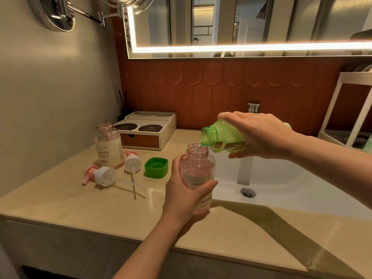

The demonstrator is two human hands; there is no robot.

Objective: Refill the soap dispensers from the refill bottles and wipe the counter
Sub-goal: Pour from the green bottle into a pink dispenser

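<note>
Soap dispenser (198, 178), pink, pump removed, upright at the near-left rim of the sink (271, 178), apparently lifted just clear of the table (60, 198); contact with the surface not resolvable. Left hand (181, 194) wrapped closed around its lower body. Right hand (259, 135) gripping the green refill bottle (225, 135), tipped nearly horizontal, mouth just above the dispenser's neck. Thin clear stream passing from bottle to dispenser.

Left of the sink on the table: second dispenser (108, 146), uncapped, upright; two pump heads (118, 170) lying on their sides; green cap (156, 167) inverted.

Judgement: step in hand is filling the first dispenser; level appears partial. Next calls for watching the level, righting the bottle before overflow, then refitting a pump. Wiping not yet begun.
</note>
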